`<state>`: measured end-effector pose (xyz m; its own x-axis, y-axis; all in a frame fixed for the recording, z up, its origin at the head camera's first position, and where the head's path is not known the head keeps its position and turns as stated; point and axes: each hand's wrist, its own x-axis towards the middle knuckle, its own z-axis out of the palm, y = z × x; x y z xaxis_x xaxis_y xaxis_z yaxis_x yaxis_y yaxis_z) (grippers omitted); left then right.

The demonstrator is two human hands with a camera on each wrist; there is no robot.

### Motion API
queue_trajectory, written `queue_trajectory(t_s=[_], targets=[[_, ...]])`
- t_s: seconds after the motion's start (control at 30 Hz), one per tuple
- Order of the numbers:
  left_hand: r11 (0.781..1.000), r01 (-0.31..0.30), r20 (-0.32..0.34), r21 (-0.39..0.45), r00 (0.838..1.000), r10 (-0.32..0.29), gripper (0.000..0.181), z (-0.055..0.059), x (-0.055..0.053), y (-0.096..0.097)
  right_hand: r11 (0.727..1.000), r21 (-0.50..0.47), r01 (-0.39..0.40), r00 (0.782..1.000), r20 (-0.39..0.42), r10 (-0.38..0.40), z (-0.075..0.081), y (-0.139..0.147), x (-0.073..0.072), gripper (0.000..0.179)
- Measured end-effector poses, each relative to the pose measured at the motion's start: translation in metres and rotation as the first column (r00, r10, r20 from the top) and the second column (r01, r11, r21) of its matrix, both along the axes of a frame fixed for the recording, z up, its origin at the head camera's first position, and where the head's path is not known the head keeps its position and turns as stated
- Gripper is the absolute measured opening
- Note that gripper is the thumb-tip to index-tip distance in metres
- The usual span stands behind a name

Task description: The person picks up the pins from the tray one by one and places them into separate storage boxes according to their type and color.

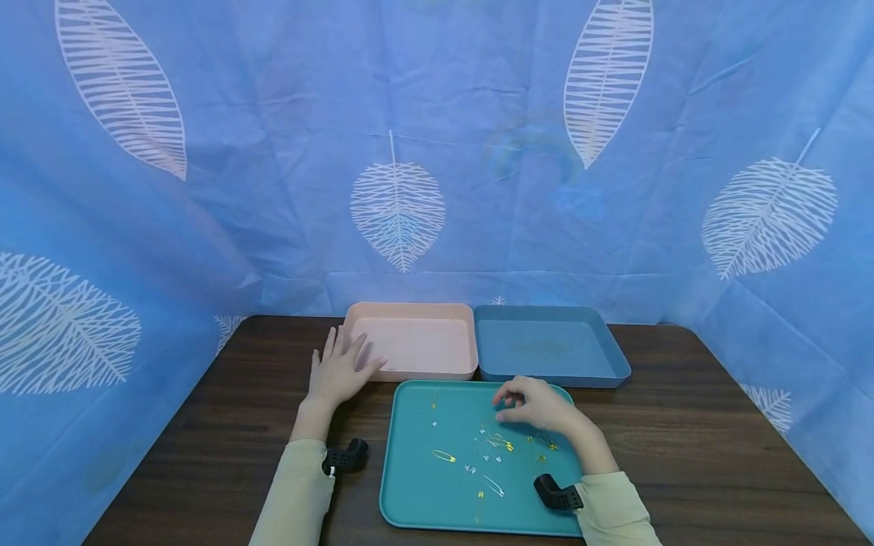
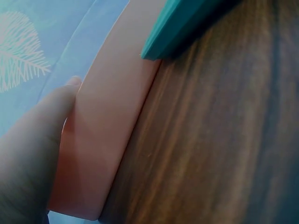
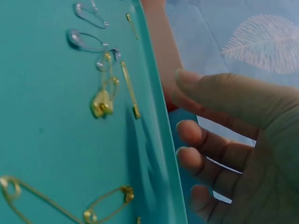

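Note:
My left hand (image 1: 337, 375) rests with spread fingers at the left end of a pink tray (image 1: 416, 345); its thumb (image 2: 56, 105) lies at the rim in the left wrist view. Above the far right part of a teal tray (image 1: 416, 493) hovers my right hand (image 1: 539, 407), fingers loosely bent, and no thing shows between them. Scattered over the teal tray are several gold safety pins (image 1: 444, 456) and silver safety pins (image 1: 493, 486). In the right wrist view, a gold safety pin (image 3: 130, 89) lies near the tray's edge, apart from the fingertips.
A blue tray (image 1: 546, 345) stands beside the pink one, behind the teal tray. All are on a dark wooden table (image 1: 683, 447). A blue cloth (image 1: 273, 152) with white leaf prints hangs behind and at both sides.

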<state>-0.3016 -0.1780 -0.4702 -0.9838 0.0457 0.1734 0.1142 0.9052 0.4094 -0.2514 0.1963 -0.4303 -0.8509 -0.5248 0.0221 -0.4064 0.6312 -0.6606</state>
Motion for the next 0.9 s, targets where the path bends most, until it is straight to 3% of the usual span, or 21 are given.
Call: queue_trajectory(t_s=[0.23, 0.63, 0.9], targets=[[1.0, -0.014, -0.005, -0.003, 1.0, 0.014, 0.087, 0.005, 0.0, 0.0, 0.999, 0.046, 0.013, 0.999, 0.043, -0.015, -0.006, -0.006, 0.002, 0.017], [1.0, -0.022, -0.011, -0.015, 1.0, 0.022, 0.086, 0.0, 0.001, -0.003, 0.99, 0.125, 0.067, 0.998, -0.005, -0.067, -0.009, -0.015, 0.005, 0.007], [1.0, -0.016, -0.006, -0.007, 1.0, 0.016, 0.088, -0.001, -0.002, -0.003, 0.981, 0.16, 0.109, 0.994, -0.025, -0.106, -0.01, -0.019, 0.006, 0.018]])
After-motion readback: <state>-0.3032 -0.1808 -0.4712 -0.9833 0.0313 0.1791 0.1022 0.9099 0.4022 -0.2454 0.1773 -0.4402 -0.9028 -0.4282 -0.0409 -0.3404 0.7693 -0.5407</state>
